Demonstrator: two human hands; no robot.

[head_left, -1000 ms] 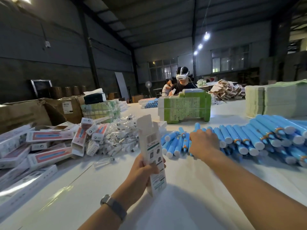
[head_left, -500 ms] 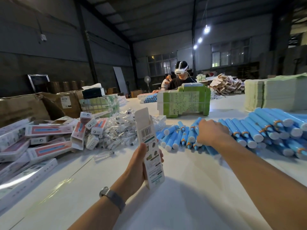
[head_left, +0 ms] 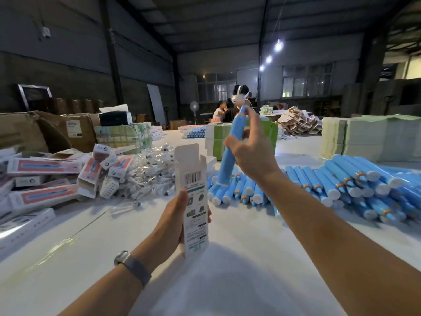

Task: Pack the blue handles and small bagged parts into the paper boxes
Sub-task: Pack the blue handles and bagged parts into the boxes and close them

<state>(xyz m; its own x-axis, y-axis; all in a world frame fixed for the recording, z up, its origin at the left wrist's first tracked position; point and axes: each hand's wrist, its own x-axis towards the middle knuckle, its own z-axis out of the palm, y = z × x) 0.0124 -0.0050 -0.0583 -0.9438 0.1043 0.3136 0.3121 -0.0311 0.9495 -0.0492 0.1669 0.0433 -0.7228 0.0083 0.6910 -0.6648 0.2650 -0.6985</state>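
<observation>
A blue handle (head_left: 230, 151) stood lifted clear of the pile of loose handles (head_left: 341, 185), pinched between thumb and fingers of the worker's right hand (head_left: 250, 153). Just left of it, the left hand (head_left: 175, 222) gripped an upright paper box (head_left: 193, 197), its top flap open and seemingly empty. Bagged parts (head_left: 148, 174) lay heaped on the white table (head_left: 227, 281) beside packed boxes (head_left: 43, 179). Judging by the stock still unboxed, much work remained.

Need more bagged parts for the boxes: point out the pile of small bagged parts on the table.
In the head view, the pile of small bagged parts lies left of centre, between the printed boxes and the paper box held in the left hand.
</observation>
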